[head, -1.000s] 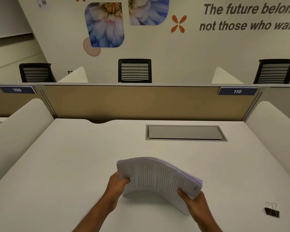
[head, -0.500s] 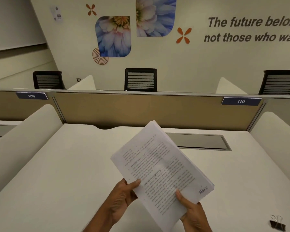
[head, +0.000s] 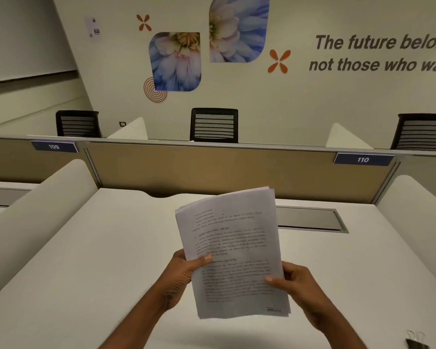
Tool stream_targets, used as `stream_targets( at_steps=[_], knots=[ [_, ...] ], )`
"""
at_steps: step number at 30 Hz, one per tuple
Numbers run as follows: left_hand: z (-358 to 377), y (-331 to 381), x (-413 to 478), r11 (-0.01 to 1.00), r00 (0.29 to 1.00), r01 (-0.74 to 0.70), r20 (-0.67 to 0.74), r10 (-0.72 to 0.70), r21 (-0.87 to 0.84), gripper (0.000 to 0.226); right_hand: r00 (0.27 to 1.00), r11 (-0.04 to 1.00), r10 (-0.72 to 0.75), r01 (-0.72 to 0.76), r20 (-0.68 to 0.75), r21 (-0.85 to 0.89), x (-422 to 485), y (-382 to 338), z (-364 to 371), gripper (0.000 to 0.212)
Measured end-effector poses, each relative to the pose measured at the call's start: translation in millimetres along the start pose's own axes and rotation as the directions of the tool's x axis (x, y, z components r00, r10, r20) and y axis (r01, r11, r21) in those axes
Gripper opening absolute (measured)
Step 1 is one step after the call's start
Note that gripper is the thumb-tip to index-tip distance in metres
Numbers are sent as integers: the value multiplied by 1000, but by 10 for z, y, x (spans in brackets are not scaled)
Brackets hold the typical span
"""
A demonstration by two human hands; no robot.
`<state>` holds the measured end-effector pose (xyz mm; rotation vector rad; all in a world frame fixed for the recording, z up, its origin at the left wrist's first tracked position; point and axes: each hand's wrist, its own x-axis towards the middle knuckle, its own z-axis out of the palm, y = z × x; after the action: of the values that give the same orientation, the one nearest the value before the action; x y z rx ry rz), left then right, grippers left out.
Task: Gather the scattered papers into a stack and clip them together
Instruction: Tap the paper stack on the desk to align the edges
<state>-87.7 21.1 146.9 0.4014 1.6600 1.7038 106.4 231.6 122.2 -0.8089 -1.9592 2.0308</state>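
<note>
Above the white desk, the paper stack stands nearly upright, printed side facing the camera, and it's off the surface entirely. The left hand grips its left edge, thumb laid across the front page, while the right hand pinches the right edge lower down, thumb on the text. Down in the bottom right corner, a black binder clip sits on the desk, well apart from the papers.
</note>
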Motion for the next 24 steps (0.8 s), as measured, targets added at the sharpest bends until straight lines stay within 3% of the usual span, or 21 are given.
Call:
stream_targets(
  at_steps=[7,11,16,20,24],
  knots=[
    [135,-173,61,998,999,-7,-43,10,60,20,973,995,16,7,-230,98,162,375,321,13],
    [189,-431,82,997,993,51,-113,-45,51,20,960,993,48,-15,-275,121,146,627,443,20],
    [220,-460,116,997,989,59,-136,-52,53,23,970,985,38,4,-241,172,149,581,401,30],
    [192,-351,106,997,993,40,-111,-33,62,27,982,990,9,19,-190,142,132,449,353,49],
    [147,-340,111,994,994,64,-93,-56,88,33,990,992,6,13,-143,129,98,399,332,49]
  ],
)
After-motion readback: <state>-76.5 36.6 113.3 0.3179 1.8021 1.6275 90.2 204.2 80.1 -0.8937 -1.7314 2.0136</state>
